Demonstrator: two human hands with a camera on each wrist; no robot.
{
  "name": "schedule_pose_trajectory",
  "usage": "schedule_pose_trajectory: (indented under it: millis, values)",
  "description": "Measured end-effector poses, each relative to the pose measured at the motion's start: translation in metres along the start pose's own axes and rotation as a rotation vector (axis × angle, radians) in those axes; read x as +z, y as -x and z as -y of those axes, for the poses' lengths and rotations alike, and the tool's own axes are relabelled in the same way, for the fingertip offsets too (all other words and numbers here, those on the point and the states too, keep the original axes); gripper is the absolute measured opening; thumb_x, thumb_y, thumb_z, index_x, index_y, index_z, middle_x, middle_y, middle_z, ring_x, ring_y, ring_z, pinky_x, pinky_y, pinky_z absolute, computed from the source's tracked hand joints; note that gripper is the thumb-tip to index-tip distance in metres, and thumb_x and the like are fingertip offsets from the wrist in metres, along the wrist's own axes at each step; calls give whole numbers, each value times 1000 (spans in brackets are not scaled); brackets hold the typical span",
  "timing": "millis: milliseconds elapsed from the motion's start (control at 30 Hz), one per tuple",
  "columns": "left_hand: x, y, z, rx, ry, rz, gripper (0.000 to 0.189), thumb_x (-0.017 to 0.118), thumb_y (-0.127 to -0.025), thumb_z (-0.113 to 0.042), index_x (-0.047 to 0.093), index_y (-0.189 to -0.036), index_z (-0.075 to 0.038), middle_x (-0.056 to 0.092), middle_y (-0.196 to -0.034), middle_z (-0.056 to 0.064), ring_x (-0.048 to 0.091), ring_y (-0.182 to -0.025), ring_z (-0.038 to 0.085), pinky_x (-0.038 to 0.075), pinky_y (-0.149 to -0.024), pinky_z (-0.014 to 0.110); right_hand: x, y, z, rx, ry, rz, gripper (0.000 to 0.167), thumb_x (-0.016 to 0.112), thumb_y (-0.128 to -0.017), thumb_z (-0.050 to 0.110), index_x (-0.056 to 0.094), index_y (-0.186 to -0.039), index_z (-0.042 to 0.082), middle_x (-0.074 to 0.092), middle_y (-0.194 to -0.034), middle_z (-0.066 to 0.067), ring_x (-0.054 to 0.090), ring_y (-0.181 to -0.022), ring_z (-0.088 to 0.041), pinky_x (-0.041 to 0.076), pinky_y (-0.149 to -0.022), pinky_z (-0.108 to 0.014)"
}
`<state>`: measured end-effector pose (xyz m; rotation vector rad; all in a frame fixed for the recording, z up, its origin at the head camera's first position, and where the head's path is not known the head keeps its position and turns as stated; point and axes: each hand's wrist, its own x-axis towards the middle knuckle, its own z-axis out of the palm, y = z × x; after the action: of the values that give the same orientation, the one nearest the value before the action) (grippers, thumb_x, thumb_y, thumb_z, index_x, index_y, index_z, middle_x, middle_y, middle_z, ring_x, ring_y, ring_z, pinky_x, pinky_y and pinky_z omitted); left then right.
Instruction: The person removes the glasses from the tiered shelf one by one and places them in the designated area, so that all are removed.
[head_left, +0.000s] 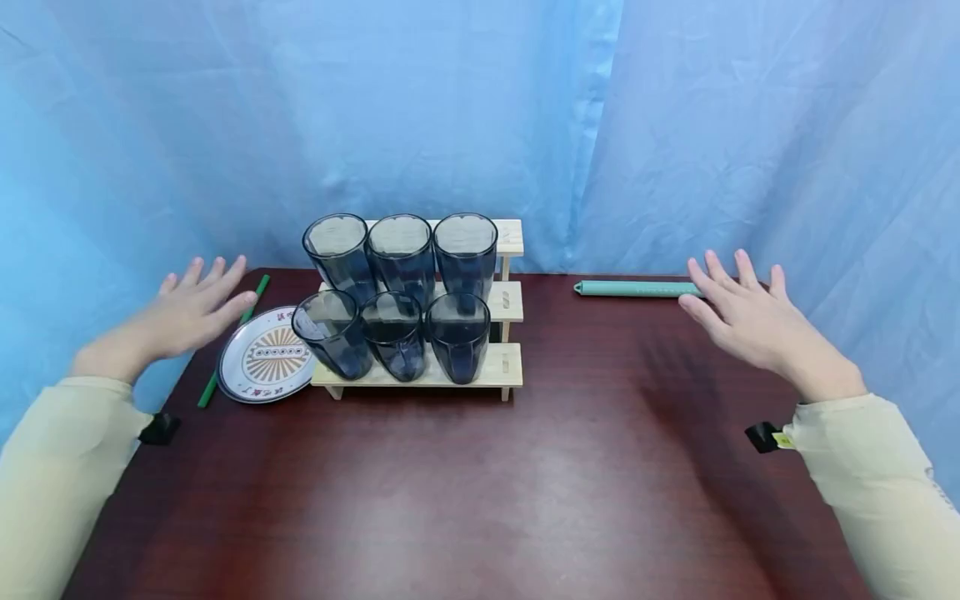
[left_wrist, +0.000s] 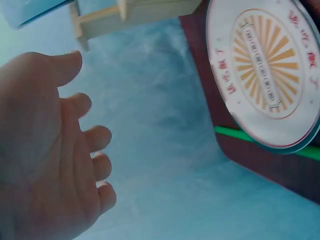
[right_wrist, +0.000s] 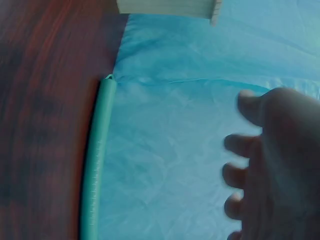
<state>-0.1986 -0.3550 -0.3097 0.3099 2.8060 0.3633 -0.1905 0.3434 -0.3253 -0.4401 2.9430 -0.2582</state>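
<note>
My left hand (head_left: 183, 312) hovers at the left with spread fingers and holds nothing. Nearest to it are a white patterned plate (head_left: 258, 383) and a thin green stick (head_left: 207, 390) partly hidden behind the plate and hand. At the right, my right hand (head_left: 757, 321) is raised with its fingers apart, also holding nothing. Beyond its fingertips a long pale green tube (head_left: 633, 288) with a small loop at one end lies along the back edge. Several dark, see-through glasses (head_left: 461, 342) stand in two rows on a stepped wooden rack (head_left: 512, 367) left of centre.
A dark reddish-brown table (head_left: 480, 492) spreads under everything. Pale blue curtains (head_left: 450, 100) enclose the back and both sides. The rack's lower front step reaches close to the plate's right side. A black strap end (head_left: 762, 437) hangs at the right cuff.
</note>
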Motion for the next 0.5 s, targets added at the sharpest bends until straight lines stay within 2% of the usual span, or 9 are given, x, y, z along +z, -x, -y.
schedule_pose_trajectory:
  millis: [67, 167, 233, 300, 367, 400, 467, 500]
  values:
    - [-10, 1, -1, -11, 75, 14, 80, 29, -107, -57, -17, -159, -16, -21, -162, 24, -31, -143, 45, -14, -109, 73, -6, -2, 4, -43, -46, -57, 70, 30, -110, 50, 0, -163, 16, -6, -168, -18, -22, -149, -40, -21, -109, -68]
    - [-23, 3, -3, -20, 197, 29, 85, 38, -106, -56, -24, -156, -25, -29, -163, 11, -27, -146, 43, -3, -108, 79, -15, -6, 15, -117, -160, -154, 67, 38, -110, 43, 5, -163, 19, -6, -169, -9, -17, -152, -33, -15, -115, -65]
    - [-27, 3, -5, -23, 271, 27, 92, 48, -105, -52, -27, -153, -30, -30, -163, 5, -21, -149, 42, 6, -107, 80, -20, -9, 25, -151, -245, -219, 67, 45, -109, 39, 8, -163, 25, -3, -169, 1, -9, -154, -26, 3, -119, -63]
    - [-27, 3, -4, -21, 354, 23, 99, 57, -103, -47, -28, -152, -33, -27, -165, 6, -13, -151, 44, 13, -107, 79, -23, -15, 36, -179, -339, -285, 69, 52, -107, 35, 12, -162, 32, 3, -169, 10, 3, -155, -18, 26, -120, -45]
    - [-20, 2, -3, -28, 449, 18, 105, 63, -101, -41, -27, -154, -33, -19, -167, 13, 0, -152, 46, 21, -110, 74, -21, -22, 48, -212, -454, -349, 73, 61, -104, 28, 17, -161, 37, 10, -167, 15, 17, -153, -13, 43, -109, -30]
    - [-16, 1, -2, -37, 500, 19, 106, 66, -100, -39, -25, -156, -33, -14, -168, 16, 10, -151, 45, 28, -110, 70, -20, -26, 54, -234, -524, -381, 75, 65, -102, 23, 20, -160, 37, 14, -167, 16, 23, -151, -12, 48, -103, -26]
    - [-4, -1, 0, -45, 612, 23, 105, 69, -98, -33, -15, -161, -29, -1, -168, 22, 34, -145, 39, 42, -107, 58, -13, -34, 67, -292, -675, -421, 80, 69, -98, 13, 24, -160, 35, 21, -166, 11, 32, -149, -16, 44, -103, -18]
    - [3, -1, 1, -42, 674, 30, 102, 70, -98, -30, -9, -163, -27, 6, -167, 24, 46, -139, 33, 48, -103, 52, -10, -39, 74, -325, -750, -433, 81, 70, -96, 8, 26, -160, 32, 24, -166, 8, 34, -148, -19, 43, -106, -23]
